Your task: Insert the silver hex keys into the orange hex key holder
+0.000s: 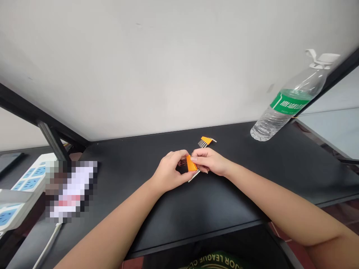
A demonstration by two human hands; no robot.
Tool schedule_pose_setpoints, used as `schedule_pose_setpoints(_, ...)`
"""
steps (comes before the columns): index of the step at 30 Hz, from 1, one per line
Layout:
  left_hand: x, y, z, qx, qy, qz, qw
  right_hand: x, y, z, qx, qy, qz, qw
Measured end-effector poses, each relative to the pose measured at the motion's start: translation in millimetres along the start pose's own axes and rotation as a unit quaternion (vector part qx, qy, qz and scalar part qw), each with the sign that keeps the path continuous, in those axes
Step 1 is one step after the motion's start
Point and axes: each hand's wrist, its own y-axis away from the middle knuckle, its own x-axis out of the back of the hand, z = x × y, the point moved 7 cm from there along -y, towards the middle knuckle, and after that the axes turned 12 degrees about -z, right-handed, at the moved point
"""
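Both hands meet over the middle of the black tabletop [117, 179]. Between them is a small orange comb-like piece [191, 163] with a row of thin teeth pointing left. My left hand [171, 170] grips it from the left, thumb at its near edge and fingers curled round the far side. On the right, my right hand [209, 160] pinches its other side with thumb and fingertips. A thin pale strip shows beneath the hands; what it belongs to is partly hidden. Just beyond my right hand lies a second orange comb-like piece [206, 140] with light metallic teeth and a thin arm.
A large clear water bottle [280, 106] with a green label stands at the back right. At left lie a blurred-out flat device [74, 190] with a white cable [49, 244] and white power strips [32, 175]. A grey-white wall [168, 74] rises behind the tabletop.
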Motion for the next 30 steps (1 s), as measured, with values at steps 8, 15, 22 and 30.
schedule_pose_setpoints(8, 1.4, -2.4, -4.2, 0.013, -0.023, 0.000, 1.000, 10.7, 1.4, 3.8, 0.007, -0.100, 0.058, 0.993)
schedule_pose_setpoints(15, 7.4, -9.6, -25.1, 0.100, -0.124, -0.044, 0.986, 48.8, 16.1, 7.6, -0.045, -0.085, 0.184, 0.978)
schedule_pose_setpoints(22, 5.5, -9.5, -32.5, 0.142, -0.082, -0.038, 0.986, 54.2, 16.9, 17.7, -0.186, 0.134, 0.191, 0.955)
schedule_pose_setpoints(30, 4.3, -8.3, -31.8, 0.142, -0.077, -0.030, 0.986, 41.5, 16.5, -5.4, -0.198, 0.493, 0.161, 0.832)
